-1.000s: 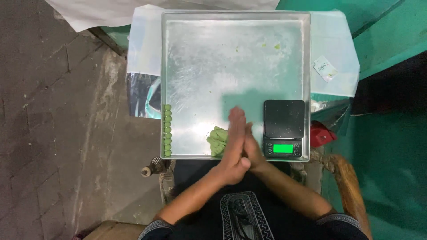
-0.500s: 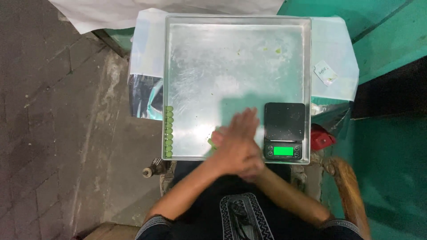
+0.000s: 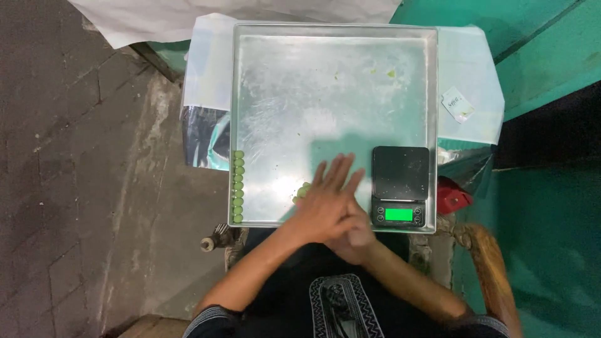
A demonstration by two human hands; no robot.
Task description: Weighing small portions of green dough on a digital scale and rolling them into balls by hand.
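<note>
Green-walled corner, shallow square metal tray (image 3: 275, 94) on surface. Left hand (image 3: 325, 203) pressed flat over right hand (image 3: 354, 235), green dough lump (image 3: 302, 191) just beside. Eight small green balls (image 3: 238, 186) lined along left rim; black digital scale (image 3: 400, 186) idle; most tray unfilled.

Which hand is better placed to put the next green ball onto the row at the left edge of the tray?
Probably the left hand. It lies on top, nearer the row of green balls along the left wall of the tray. The right hand sits beneath it, closer to the scale.

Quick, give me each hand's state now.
Left hand: open, flat, pressed over the right.
Right hand: mostly covered; cannot be told.
</note>
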